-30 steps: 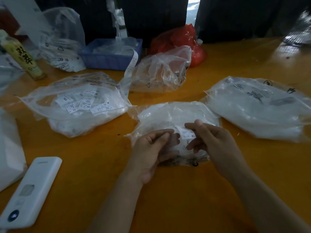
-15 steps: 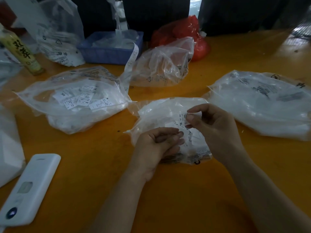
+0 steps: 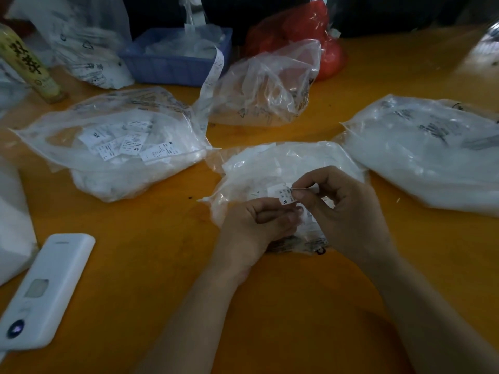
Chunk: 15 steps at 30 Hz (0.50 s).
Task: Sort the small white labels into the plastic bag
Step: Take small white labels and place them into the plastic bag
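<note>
A small white label marked XL is pinched between the thumb and forefinger of my right hand, just above a clear plastic bag full of white labels in the table's middle. My left hand rests on the bag's near part, its fingers curled and touching the label's lower edge. What else it grips is hidden. To the left lies another clear bag with several size labels showing through. A third full bag lies at the right.
A white handheld device lies at the near left on the orange table. At the back stand a blue tray, a crumpled clear bag, a red bag, a yellow bottle and a long label strip.
My right hand has lifted a label up from the middle bag and now holds it with the XL print showing. My left hand stayed low on the bag.
</note>
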Each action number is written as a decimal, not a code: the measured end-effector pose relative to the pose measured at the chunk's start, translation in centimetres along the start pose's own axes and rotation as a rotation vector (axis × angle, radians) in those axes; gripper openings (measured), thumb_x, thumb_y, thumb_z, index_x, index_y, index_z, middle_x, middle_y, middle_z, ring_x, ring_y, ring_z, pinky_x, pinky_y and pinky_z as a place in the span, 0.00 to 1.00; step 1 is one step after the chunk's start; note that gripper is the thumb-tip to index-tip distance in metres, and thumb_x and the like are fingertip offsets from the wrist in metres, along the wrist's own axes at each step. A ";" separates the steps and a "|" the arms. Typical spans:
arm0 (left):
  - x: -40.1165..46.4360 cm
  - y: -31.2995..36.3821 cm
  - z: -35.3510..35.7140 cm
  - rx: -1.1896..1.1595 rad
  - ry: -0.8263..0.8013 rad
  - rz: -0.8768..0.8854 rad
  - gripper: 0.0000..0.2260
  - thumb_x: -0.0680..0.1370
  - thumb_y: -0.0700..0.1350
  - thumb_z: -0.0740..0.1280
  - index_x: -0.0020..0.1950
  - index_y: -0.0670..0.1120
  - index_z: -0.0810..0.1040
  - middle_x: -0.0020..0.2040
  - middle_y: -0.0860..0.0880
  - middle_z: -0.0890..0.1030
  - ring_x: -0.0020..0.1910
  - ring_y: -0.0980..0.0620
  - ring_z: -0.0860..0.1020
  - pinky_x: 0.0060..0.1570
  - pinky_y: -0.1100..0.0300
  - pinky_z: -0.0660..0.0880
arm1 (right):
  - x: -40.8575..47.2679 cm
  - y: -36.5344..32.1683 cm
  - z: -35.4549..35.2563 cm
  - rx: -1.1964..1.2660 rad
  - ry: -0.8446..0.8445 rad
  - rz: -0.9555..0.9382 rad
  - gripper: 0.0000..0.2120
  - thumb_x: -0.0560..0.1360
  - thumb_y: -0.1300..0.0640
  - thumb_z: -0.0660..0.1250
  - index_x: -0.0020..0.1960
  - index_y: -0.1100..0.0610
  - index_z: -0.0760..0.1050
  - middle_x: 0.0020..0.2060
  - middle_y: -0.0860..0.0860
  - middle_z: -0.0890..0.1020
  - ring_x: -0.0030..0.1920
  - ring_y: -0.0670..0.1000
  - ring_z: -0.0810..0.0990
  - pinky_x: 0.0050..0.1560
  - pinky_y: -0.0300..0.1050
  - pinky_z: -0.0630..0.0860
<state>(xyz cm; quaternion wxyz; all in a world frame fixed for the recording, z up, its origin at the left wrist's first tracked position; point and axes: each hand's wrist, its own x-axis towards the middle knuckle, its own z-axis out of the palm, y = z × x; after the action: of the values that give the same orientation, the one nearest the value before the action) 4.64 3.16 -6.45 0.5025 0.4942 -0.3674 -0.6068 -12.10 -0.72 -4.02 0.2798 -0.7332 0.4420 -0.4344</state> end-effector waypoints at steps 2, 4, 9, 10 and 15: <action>0.0 -0.1 0.0 0.020 -0.002 -0.003 0.10 0.76 0.39 0.78 0.56 0.39 0.85 0.50 0.44 0.89 0.51 0.46 0.88 0.50 0.60 0.84 | 0.0 0.1 0.1 -0.031 -0.014 -0.033 0.09 0.76 0.58 0.74 0.50 0.45 0.79 0.43 0.37 0.84 0.48 0.37 0.82 0.46 0.29 0.76; 0.0 0.0 -0.1 0.046 -0.004 -0.001 0.07 0.76 0.39 0.78 0.53 0.39 0.86 0.49 0.43 0.89 0.50 0.45 0.89 0.50 0.59 0.84 | 0.1 0.3 0.2 -0.075 -0.025 -0.066 0.08 0.76 0.59 0.74 0.50 0.47 0.80 0.43 0.38 0.83 0.48 0.38 0.81 0.45 0.28 0.75; -0.2 0.3 -0.1 -0.006 -0.037 -0.004 0.04 0.75 0.41 0.79 0.48 0.45 0.87 0.48 0.42 0.89 0.49 0.44 0.89 0.45 0.58 0.85 | 0.3 0.9 -0.5 -0.197 -0.072 -0.141 0.06 0.76 0.59 0.74 0.51 0.51 0.82 0.44 0.42 0.83 0.45 0.41 0.79 0.46 0.27 0.73; -0.3 0.3 0.0 -0.024 -0.048 0.001 0.06 0.73 0.43 0.79 0.49 0.47 0.87 0.49 0.42 0.89 0.49 0.44 0.89 0.44 0.58 0.85 | 0.4 1.0 -0.7 -0.208 -0.081 -0.142 0.05 0.76 0.58 0.73 0.52 0.51 0.82 0.44 0.43 0.83 0.45 0.41 0.79 0.46 0.28 0.73; -0.2 0.1 -0.1 -0.029 0.004 0.012 0.16 0.71 0.46 0.78 0.58 0.47 0.82 0.49 0.44 0.89 0.49 0.45 0.89 0.39 0.58 0.84 | 0.4 1.3 -1.6 -0.214 -0.120 -0.097 0.07 0.76 0.53 0.73 0.54 0.50 0.83 0.41 0.37 0.81 0.46 0.39 0.79 0.44 0.28 0.73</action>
<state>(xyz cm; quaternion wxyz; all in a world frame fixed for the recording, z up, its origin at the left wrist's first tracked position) 4.75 3.35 -6.32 0.5141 0.4858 -0.3607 -0.6080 -13.94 -1.77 -4.18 0.2048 -0.8040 0.4323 -0.3531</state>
